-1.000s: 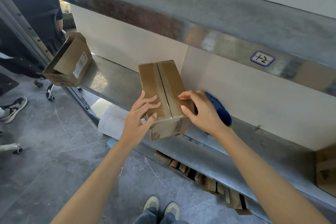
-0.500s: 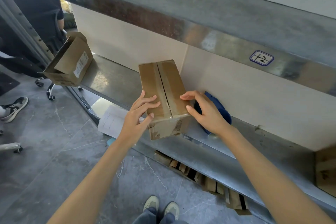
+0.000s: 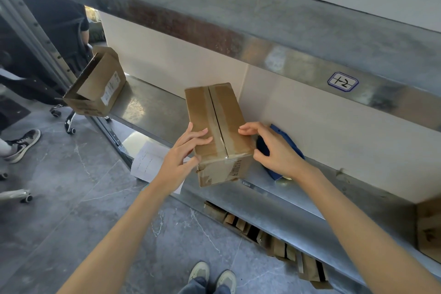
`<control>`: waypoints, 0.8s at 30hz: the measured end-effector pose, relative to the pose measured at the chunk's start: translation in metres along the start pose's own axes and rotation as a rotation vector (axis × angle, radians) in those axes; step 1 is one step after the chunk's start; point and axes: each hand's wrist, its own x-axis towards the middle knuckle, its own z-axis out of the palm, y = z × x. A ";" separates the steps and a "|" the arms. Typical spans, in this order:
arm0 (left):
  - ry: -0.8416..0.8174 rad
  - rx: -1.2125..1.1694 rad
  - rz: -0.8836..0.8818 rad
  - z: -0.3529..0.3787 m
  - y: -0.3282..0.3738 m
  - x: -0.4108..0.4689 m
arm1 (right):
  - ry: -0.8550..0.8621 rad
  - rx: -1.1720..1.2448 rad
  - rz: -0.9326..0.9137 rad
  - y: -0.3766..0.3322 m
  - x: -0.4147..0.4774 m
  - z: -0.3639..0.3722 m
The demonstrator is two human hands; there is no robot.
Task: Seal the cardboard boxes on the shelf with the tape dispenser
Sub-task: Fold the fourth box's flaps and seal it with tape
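While the left hand stays where it was a second ago, fingers nearly straight across the left flap of the box and thumb against its near end, the right hand has slid off the top. A second ago its fingers lay over the right flap by the seam; now only the bent fingertips touch the flap's right edge, and the thumb sits beside the box's right wall. The fingers are loosely curled and close round nothing. The hand now covers more of the blue dispenser, which lies on the shelf just right of the box, against the back wall; I cannot tell whether the palm touches it.

The box has not moved: it stands at the shelf's front edge, flaps shut, glossy tape along the seam. At the shelf's left end an open box lies tipped on its side. A sheet of paper hangs below the shelf edge, under the left wrist.
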 end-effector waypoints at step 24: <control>0.218 0.125 0.105 0.019 -0.012 0.002 | 0.179 0.025 0.007 0.004 0.008 0.018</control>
